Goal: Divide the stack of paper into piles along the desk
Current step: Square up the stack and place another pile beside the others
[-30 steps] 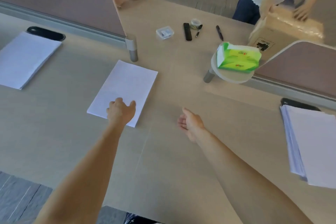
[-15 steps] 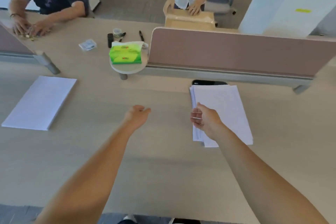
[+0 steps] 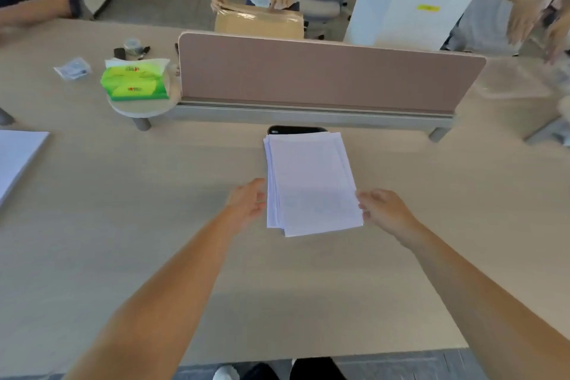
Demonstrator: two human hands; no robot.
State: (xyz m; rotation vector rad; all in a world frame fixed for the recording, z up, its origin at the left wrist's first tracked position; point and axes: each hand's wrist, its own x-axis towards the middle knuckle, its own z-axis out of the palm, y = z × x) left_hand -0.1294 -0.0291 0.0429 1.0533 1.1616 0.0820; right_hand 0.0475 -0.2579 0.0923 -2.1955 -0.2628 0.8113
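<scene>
A loosely fanned stack of white paper (image 3: pixel 311 182) lies on the light wooden desk (image 3: pixel 154 241) in front of me, below the brown divider. My left hand (image 3: pixel 248 203) is at the stack's left edge, fingers spread and touching the sheets. On the other side, my right hand (image 3: pixel 384 211) has its fingertips at the lower corner of the stack. Neither hand has lifted any paper. A separate pile of paper (image 3: pixel 17 157) lies at the far left edge of the desk, partly cut off.
A brown divider panel (image 3: pixel 330 71) stands behind the stack, with a black phone (image 3: pixel 296 130) peeking from under the paper's far edge. A green tissue pack (image 3: pixel 135 82) sits on a small round stand. People work at a cardboard box (image 3: pixel 259 21) beyond.
My view has swung right from the left pile to the main stack. Both hands moved over to it and now flank it, left hand on the left edge, right on the right.
</scene>
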